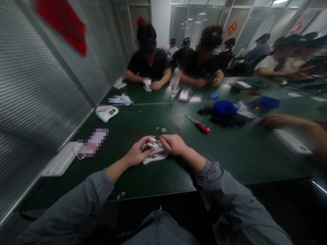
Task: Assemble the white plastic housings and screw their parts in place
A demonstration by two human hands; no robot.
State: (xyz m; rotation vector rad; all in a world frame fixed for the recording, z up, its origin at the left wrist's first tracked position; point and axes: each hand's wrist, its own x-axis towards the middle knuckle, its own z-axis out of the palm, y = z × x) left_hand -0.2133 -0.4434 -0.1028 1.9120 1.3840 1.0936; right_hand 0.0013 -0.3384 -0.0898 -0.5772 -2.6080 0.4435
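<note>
Both hands are on a white plastic device point(156, 154) at the near middle of the green table point(163, 180). It has a flat, curved base and a round, knob-like white part point(152, 140) on top. My left hand point(138, 151) grips its left side, thumb across the near face and fingers curled over the far side. The fingers of my right hand point(175, 143) are bent and pressed against its upper right part. A small touch of red shows between the hands; what it belongs to is too small to tell. Just beyond lies a small round disc point(164, 130).
A red-handled screwdriver point(203, 127) lies ahead to the right, near blue bins point(224, 107) and dark small parts. On the left are a white housing point(62, 158), another white shell point(106, 113) and gloves point(121, 99). A co-worker's arm point(301, 127) reaches in from the right beside a white case point(291, 141).
</note>
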